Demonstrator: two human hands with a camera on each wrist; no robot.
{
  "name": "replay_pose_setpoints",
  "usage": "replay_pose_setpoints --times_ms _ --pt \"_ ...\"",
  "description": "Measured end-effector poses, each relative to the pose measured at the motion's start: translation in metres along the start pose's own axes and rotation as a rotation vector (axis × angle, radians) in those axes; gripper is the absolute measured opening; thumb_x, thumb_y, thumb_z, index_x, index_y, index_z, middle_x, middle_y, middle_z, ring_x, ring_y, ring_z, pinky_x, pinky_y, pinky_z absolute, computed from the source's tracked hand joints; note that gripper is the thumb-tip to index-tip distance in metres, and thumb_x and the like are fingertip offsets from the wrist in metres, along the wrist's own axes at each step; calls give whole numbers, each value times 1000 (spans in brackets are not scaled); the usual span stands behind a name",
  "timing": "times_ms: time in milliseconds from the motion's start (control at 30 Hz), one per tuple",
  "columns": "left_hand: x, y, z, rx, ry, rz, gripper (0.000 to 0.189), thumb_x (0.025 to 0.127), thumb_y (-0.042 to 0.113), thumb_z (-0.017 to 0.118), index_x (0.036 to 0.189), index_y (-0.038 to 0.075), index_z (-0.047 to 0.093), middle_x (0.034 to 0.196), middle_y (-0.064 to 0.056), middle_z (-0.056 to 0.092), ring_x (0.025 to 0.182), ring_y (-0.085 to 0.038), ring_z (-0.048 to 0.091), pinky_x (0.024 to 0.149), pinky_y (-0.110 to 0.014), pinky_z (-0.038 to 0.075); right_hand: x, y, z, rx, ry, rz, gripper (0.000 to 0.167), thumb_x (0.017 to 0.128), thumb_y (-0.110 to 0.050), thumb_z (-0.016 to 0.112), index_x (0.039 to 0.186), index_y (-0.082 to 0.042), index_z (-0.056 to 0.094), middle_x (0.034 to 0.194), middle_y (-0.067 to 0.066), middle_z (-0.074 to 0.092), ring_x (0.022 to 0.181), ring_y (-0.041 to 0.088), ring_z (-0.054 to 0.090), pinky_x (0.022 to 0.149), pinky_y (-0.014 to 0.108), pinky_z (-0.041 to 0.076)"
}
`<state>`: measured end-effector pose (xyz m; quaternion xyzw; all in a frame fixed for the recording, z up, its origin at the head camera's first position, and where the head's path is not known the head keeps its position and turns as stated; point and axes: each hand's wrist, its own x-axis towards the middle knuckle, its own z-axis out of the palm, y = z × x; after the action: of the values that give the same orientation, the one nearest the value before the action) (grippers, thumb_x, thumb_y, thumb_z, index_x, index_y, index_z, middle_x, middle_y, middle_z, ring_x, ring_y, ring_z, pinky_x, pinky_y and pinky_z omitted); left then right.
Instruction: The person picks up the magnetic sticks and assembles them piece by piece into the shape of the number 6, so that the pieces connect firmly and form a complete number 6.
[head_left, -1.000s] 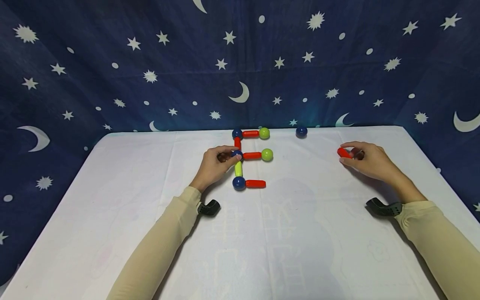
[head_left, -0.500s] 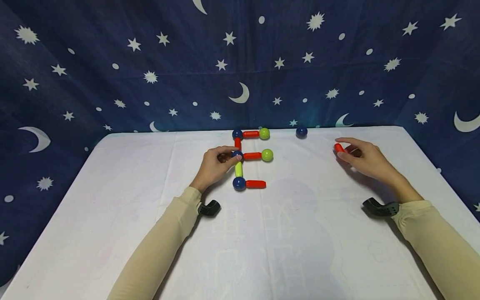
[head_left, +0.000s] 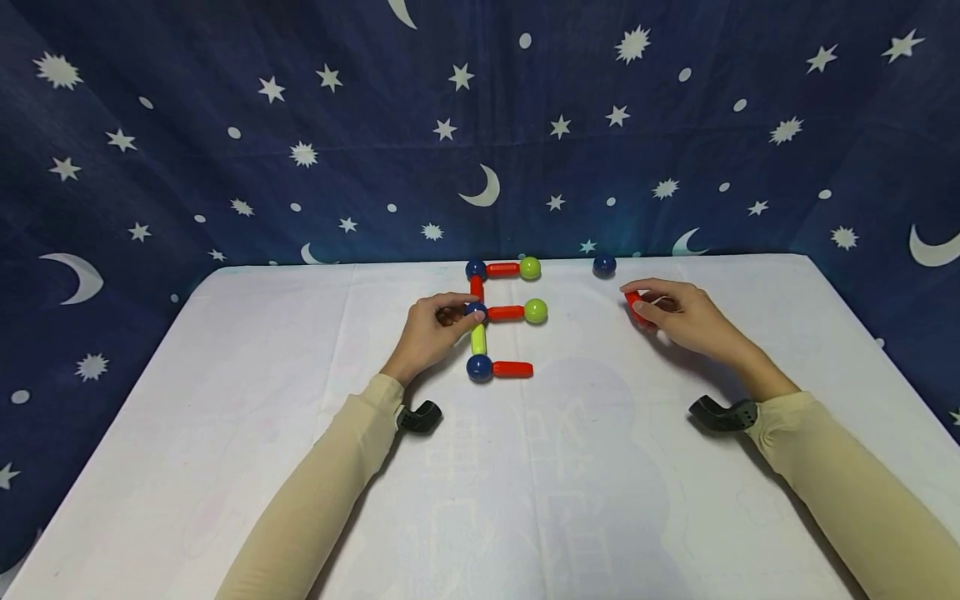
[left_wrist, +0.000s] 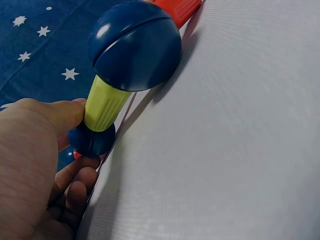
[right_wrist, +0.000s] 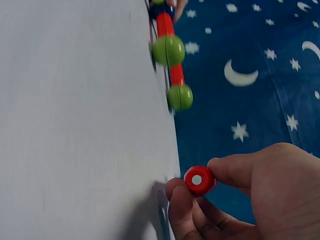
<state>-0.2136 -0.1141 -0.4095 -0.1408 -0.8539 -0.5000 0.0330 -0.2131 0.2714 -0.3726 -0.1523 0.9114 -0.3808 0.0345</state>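
My left hand pinches the middle blue ball of an assembly of magnetic rods and balls laid flat on the table. Above that ball a red rod leads to another blue ball; below it, a lime rod joins the bottom blue ball. Red rods point rightward from all three blue balls. The upper two end in green balls, while the bottom red rod has a bare end. Over the right part of the table, my right hand pinches a separate red rod, its round end facing the wrist camera.
A loose blue ball lies near the table's back edge, just left of and beyond my right hand. Behind the white-covered table hangs a dark blue curtain printed with stars and moons.
My right hand has moved left with the red rod, toward the assembly, and the rod has tilted more upright. The left hand and the assembly have stayed in place.
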Motion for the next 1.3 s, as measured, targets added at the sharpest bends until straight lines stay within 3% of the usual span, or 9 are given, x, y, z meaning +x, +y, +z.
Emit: replay_pose_setpoints --times_ms 467,700,1000,1300 --pt "0 1 1 10 -1 -4 32 94 23 75 122 7 73 100 -9 68 85 -23 60 78 -30 50 17 -38 48 202 -191 -74 33 100 -2 60 132 -4 66 99 13 70 78 24 65 68 29 54" --pt "0 1 0 11 -1 -1 32 94 22 75 122 6 73 100 -9 68 85 -23 60 78 -31 50 21 -47 67 301 -260 -85 32 99 -5 64 130 -3 68 97 14 71 77 25 67 70 31 58" --pt "2 0 0 12 -3 -1 32 94 23 75 122 7 73 100 -8 68 85 -22 60 78 -31 51 24 -60 77 318 -266 -52 30 98 -10 68 127 -3 70 88 11 70 73 27 64 68 29 56" --pt "2 -1 0 9 -2 4 31 94 22 76 121 7 74 99 -9 68 84 -23 60 78 -31 51 25 -65 83 302 -237 -29 31 95 -10 72 125 -3 71 89 10 70 73 25 65 68 28 55"
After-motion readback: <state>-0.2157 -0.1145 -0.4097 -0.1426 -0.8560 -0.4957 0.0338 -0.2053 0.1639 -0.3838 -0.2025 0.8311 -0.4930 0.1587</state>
